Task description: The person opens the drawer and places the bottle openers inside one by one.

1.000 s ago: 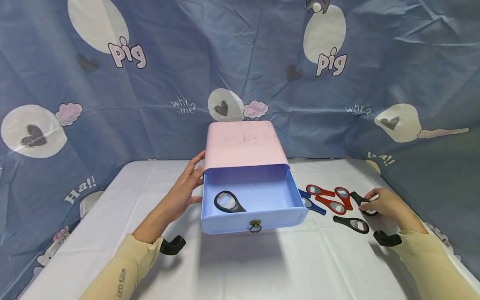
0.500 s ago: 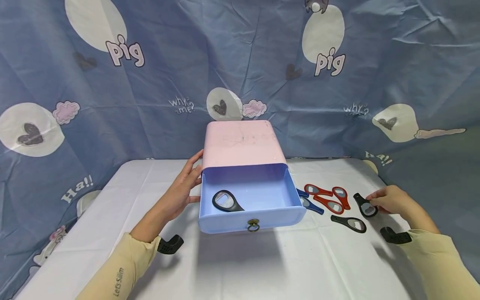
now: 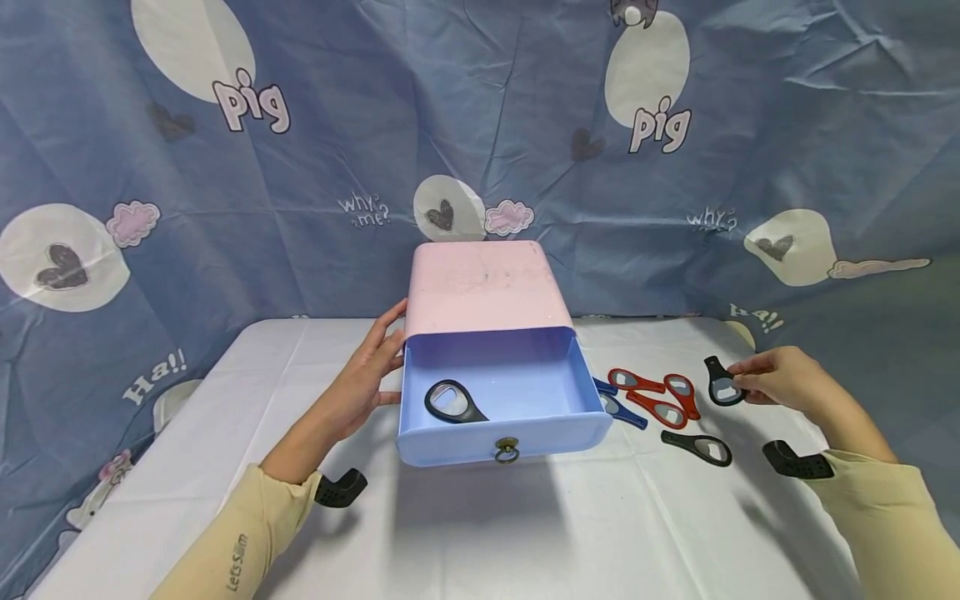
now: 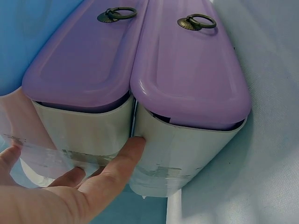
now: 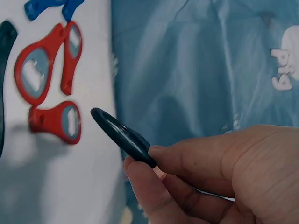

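Observation:
My left hand (image 3: 356,387) rests its extended fingers against the side of a small pink drawer cabinet (image 3: 483,287). In the left wrist view, those fingers (image 4: 119,168) touch the cabinet wall beneath two purple drawer fronts (image 4: 191,70). The blue top drawer (image 3: 442,447) is pulled out, and one black bottle opener (image 3: 471,408) lies in its left part. Over the table's right side, my right hand (image 3: 795,383) pinches another black bottle opener (image 3: 716,370) by its wide ring end between thumb and fingers. The right wrist view has this opener (image 5: 121,137) nearly edge-on, raised above the cloth.
Several red bottle openers (image 3: 660,408) lie right of the cabinet, with blue ones (image 3: 626,413) partly behind the drawer corner. A third black opener (image 3: 701,446) lies nearer the front. The white-covered table (image 3: 600,533) ends at a blue printed curtain (image 3: 315,183).
My right hand has taken hold of the black bottle opener, lifted it off the table and moved it slightly away from me. The left hand stays against the cabinet.

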Demonstrator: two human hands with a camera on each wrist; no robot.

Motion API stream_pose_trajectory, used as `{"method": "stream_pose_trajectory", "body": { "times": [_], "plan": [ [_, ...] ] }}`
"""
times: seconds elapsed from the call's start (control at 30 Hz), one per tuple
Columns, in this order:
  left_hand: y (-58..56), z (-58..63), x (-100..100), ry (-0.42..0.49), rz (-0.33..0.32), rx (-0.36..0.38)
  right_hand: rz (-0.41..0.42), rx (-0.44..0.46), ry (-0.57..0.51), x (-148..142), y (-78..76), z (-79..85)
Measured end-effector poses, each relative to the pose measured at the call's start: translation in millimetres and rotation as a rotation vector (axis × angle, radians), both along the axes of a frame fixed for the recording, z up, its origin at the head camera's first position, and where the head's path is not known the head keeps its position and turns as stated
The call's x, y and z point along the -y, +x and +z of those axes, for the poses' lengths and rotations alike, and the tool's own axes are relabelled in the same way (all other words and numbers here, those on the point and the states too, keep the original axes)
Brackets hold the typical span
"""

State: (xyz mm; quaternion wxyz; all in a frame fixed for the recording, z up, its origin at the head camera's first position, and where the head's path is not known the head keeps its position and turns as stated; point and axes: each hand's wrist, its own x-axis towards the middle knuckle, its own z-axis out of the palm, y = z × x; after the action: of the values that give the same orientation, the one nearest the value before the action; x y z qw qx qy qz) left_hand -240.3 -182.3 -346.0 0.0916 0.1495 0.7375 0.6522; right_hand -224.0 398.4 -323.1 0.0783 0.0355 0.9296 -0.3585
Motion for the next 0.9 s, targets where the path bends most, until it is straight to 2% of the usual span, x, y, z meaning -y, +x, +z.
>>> {"method": "stream_pose_trajectory", "body": {
  "times": [0.33,0.63,0.9],
  "plan": [
    [-0.8,-1.9,1,0.001,-0.003,-0.003,0.081,-0.111,0.048,28,5.4,25.3],
    [-0.3,-2.5,0,0.004,-0.003,0.002,0.138,-0.197,0.097,57,16.7,50.2],
    [-1.2,-1.5,0,-0.002,-0.007,-0.008,0.165,-0.254,0.054,85,28.5,68.6]
  ]
}}
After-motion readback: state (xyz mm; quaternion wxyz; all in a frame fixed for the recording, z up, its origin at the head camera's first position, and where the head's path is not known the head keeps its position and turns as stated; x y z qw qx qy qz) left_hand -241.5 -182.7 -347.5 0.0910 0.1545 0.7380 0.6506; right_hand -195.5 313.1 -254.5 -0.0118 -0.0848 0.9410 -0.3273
